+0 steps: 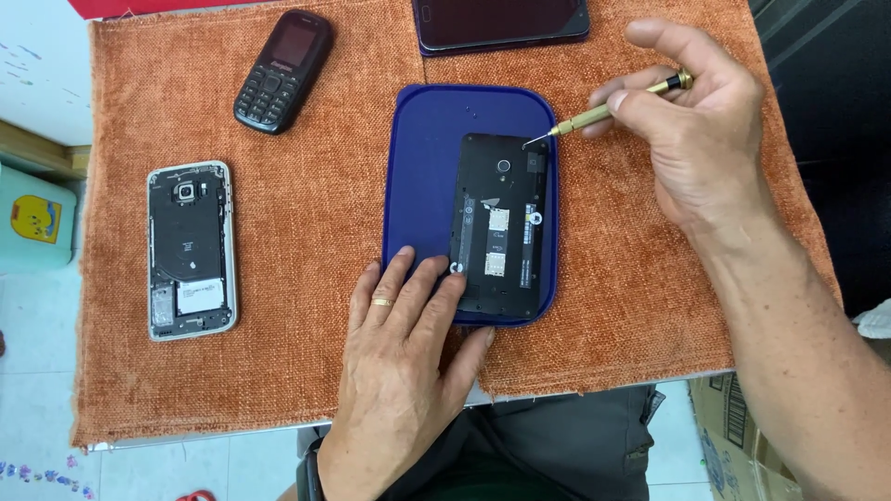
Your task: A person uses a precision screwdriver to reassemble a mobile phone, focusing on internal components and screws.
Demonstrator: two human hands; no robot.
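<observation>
Two hands at work: left hand spread flat, pinning the opened phone on blue tray, long axis top-to-bottom, camera end far. Right hand pinches screwdriver, tip at phone's top-right corner; screw too small to see.

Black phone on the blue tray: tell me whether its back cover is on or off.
Off. The black phone lies face down on the blue tray with card slots and camera module exposed.

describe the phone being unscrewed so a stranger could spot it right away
On the orange cloth lies a blue tray. The black opened phone lies face down on its right half, the left hand steadying it. Unlike the other phones, a brass screwdriver in the right hand touches its top corner.
</observation>
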